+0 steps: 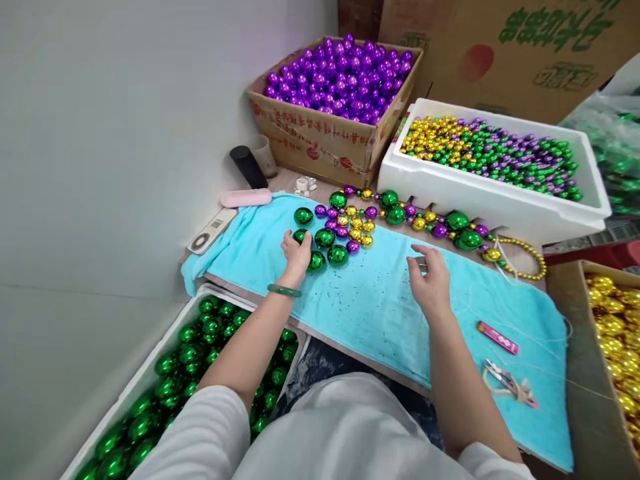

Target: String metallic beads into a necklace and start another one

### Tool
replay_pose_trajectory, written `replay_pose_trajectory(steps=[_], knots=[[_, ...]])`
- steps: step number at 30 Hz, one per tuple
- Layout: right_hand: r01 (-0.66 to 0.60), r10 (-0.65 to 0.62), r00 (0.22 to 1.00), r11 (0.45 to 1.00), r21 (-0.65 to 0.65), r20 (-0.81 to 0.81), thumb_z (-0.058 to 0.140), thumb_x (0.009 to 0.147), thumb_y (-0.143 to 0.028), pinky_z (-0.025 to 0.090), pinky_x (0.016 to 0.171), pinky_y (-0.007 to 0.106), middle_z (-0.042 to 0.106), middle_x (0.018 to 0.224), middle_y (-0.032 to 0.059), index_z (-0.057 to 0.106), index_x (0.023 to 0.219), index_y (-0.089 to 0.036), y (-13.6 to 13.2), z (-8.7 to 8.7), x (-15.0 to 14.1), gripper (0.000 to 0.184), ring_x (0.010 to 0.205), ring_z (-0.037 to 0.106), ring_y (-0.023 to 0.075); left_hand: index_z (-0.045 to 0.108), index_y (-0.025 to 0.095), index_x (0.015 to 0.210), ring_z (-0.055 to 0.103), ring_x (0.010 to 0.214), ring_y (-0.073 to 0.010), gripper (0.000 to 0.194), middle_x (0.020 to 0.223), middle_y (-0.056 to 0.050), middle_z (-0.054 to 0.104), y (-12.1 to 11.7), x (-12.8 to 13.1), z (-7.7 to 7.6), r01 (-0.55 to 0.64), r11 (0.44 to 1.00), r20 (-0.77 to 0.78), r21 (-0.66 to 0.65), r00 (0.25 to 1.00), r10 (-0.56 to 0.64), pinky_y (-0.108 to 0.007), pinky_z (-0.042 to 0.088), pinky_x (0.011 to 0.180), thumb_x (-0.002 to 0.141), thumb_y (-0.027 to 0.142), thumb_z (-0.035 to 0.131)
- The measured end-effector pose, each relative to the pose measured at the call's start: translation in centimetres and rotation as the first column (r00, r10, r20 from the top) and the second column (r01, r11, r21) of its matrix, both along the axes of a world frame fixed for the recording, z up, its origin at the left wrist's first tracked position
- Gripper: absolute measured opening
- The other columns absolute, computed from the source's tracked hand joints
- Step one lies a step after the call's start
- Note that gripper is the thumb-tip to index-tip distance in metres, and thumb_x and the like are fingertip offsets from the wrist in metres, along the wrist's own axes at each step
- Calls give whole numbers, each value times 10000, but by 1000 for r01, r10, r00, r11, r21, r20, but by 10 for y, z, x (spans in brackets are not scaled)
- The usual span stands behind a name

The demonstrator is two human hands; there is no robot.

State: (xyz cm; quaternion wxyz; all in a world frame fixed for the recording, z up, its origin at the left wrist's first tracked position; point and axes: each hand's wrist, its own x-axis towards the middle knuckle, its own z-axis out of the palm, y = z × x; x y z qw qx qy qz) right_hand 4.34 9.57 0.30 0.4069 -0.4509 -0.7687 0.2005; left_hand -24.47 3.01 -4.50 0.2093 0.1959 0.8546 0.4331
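Right hand (pixel 431 280): thumb and fingers apart, nothing seen between them, poised above the blue towel (pixel 370 317). Left hand (pixel 296 256): thumb and fingers curved about a green ball (pixel 301 235) at the cluster's left side; whether they are clamped on it, you cannot tell. A light hold around the ball's widest part should serve, since the glossy shell probably rolls easily (judgement only; no slip is visible). Other large green balls (pixel 338 255) sit just beside it, so lift straight up rather than drag, and spare the small gold balls (pixel 355 234) a nudge.

Edges, outward from you: the near edge of the table (pixel 286 183) needs watching, with the tub of green balls (pixel 145 368) just past it at your left. Snips (pixel 504 377) lie to your right; steer wide. The broadest stretch of towel, flecked with dark specks, lies between your hands. Beyond, the beaded strand (pixel 457 221) and foam box (pixel 450 185) limit forward reach; the carton of purple balls (pixel 310 137) stands farther back.
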Motion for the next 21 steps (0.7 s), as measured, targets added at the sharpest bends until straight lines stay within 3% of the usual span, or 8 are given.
replay_pose_trajectory(steps=[4, 7, 11, 15, 18, 21], knots=[[-17, 17, 1000, 1000, -24, -10, 515, 877, -273, 567, 639, 341, 625, 982, 86, 603, 1047, -210, 3, 5, 6, 201, 739, 632, 180, 281, 165, 1393, 299, 1437, -300, 682, 1492, -204, 340, 4, 12, 7, -58, 997, 45, 50, 997, 55, -454, 252, 1189, 862, 543, 485], [-57, 57, 998, 997, -44, -17, 498, 883, -253, 573, 654, 331, 624, 974, 85, 599, 1057, -204, 9, 9, 16, 207, 734, 639, 172, 282, 119, 1386, 296, 1428, -349, 653, 1475, -248, 344, 7, 12, 8, -103, 993, 61, 62, 993, 99, -538, 210, 1186, 877, 493, 449], [-25, 25, 1000, 999, -24, -5, 500, 894, -266, 571, 638, 335, 631, 978, 86, 611, 1055, -206, 20, 14, 43, 204, 728, 640, 176, 375, 109, 1346, 293, 1425, -357, 634, 1465, -239, 376, 15, -8, 4, -130, 989, -30, 72, 991, 132, -535, 220, 1182, 870, 521, 452], [17, -17, 1000, 1000, -12, 9, 542, 880, -303, 562, 608, 345, 662, 987, 88, 631, 1033, -214, 38, 10, 74, 198, 715, 643, 188, 438, 122, 1303, 343, 1403, -312, 576, 1432, -210, 439, 34, -43, 10, -119, 989, -93, 86, 988, 127, -487, 259, 1175, 904, 535, 393], [19, -19, 999, 1000, -7, 47, 560, 871, -313, 560, 614, 356, 684, 959, 88, 647, 1013, -208, 58, 7, 86, 197, 705, 646, 196, 495, 144, 1268, 483, 1292, -256, 528, 1367, -166, 531, 57, -68, 20, -8, 995, -126, 98, 992, 21, -419, 352, 1126, 907, 522, 422], [7, -11, 995, 999, 39, 95, 559, 868, -293, 564, 676, 379, 697, 960, 98, 653, 1023, -197, 72, 13, 88, 205, 766, 660, 217, 558, 154, 1221, 555, 1204, -233, 509, 1294, -122, 608, 74, -77, 32, 187, 977, -140, 100, 975, -172, -374, 407, 1077, 853, 505, 545]])
